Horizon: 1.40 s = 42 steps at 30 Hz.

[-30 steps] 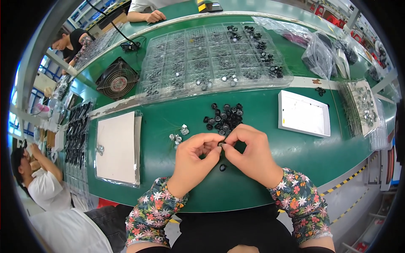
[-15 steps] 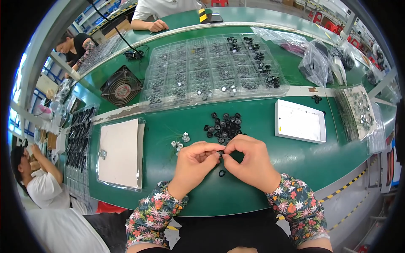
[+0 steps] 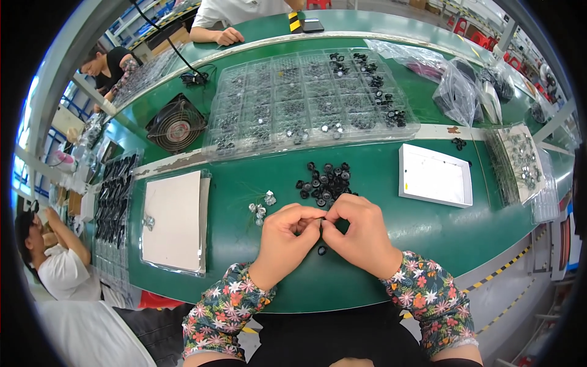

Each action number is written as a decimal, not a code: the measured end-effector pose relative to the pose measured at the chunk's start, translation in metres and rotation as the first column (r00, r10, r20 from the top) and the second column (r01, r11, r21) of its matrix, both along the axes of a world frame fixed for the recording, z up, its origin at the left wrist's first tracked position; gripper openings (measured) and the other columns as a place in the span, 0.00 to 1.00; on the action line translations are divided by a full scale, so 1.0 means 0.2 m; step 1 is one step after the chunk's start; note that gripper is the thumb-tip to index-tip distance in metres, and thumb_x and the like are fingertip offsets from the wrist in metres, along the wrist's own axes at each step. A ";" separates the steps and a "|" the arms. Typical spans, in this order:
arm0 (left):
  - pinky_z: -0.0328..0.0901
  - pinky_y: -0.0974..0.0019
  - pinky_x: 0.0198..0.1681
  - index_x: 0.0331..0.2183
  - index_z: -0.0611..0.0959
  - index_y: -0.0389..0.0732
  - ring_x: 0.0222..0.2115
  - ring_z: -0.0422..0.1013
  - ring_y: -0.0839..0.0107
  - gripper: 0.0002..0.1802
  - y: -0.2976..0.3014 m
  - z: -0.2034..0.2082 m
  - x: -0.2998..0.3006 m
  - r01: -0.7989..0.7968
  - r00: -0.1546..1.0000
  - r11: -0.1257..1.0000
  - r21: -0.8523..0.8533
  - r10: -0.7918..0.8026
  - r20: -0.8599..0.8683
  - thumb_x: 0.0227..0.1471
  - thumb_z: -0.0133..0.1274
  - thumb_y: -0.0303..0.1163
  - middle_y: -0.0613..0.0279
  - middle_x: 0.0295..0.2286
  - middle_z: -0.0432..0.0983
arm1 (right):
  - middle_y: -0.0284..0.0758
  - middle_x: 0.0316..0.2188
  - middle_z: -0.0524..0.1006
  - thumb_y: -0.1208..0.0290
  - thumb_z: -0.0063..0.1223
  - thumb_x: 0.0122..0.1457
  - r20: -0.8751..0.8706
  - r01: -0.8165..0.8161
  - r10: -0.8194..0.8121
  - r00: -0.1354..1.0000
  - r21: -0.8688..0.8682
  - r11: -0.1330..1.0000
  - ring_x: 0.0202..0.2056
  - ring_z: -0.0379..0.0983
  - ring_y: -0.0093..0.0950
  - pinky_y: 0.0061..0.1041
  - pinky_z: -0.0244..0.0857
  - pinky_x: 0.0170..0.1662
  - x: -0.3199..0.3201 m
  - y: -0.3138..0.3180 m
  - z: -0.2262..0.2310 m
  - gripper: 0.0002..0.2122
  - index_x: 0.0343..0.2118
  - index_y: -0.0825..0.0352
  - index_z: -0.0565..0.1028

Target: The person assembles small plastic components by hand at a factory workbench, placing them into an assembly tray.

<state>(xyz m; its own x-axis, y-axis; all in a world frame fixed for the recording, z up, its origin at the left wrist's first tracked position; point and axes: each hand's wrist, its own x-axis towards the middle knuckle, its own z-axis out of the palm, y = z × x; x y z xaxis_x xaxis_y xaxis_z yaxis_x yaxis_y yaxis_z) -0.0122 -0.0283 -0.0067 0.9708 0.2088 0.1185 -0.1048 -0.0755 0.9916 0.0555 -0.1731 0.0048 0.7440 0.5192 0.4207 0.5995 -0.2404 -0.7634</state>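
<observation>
My left hand (image 3: 285,240) and my right hand (image 3: 359,232) meet fingertip to fingertip over the green table. Both are closed in a pinch around one small dark part (image 3: 321,219), mostly hidden by the fingers. Just beyond them lies a pile of small round black parts (image 3: 328,180). A single black part (image 3: 322,251) rests on the table below my fingertips. To the left of the pile sit several small silvery parts (image 3: 259,210) with thin wires.
A clear compartment tray (image 3: 306,98) holds many small parts at the back. Around me are a white box (image 3: 433,177), a bagged cardboard sheet (image 3: 174,223), a black fan (image 3: 176,125) and a rack of wired parts (image 3: 520,162). Another person's hand (image 3: 230,37) rests across the table.
My fingertips have drawn closer together, and the dark part between them shows less. My right hand and wrist have shifted slightly left. The piles and trays stay put.
</observation>
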 end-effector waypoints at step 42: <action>0.65 0.74 0.30 0.40 0.80 0.32 0.30 0.71 0.75 0.11 0.14 0.06 0.03 -0.041 0.968 0.961 -0.272 0.106 0.228 0.54 0.50 0.21 0.54 0.36 0.76 | 0.35 0.16 0.74 0.77 0.55 0.49 0.371 0.026 0.041 0.928 -0.175 0.984 0.22 0.72 0.33 0.37 0.64 0.50 0.08 -0.15 0.10 0.02 0.27 0.66 0.75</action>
<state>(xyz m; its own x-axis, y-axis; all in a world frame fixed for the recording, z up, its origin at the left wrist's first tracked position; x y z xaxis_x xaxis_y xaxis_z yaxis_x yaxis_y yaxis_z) -0.0063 -0.0009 0.0061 0.9016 0.3336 0.2752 -0.3442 0.1682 0.9237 0.0718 -0.2034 0.0245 0.5474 0.6141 0.5685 0.8339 -0.3434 -0.4320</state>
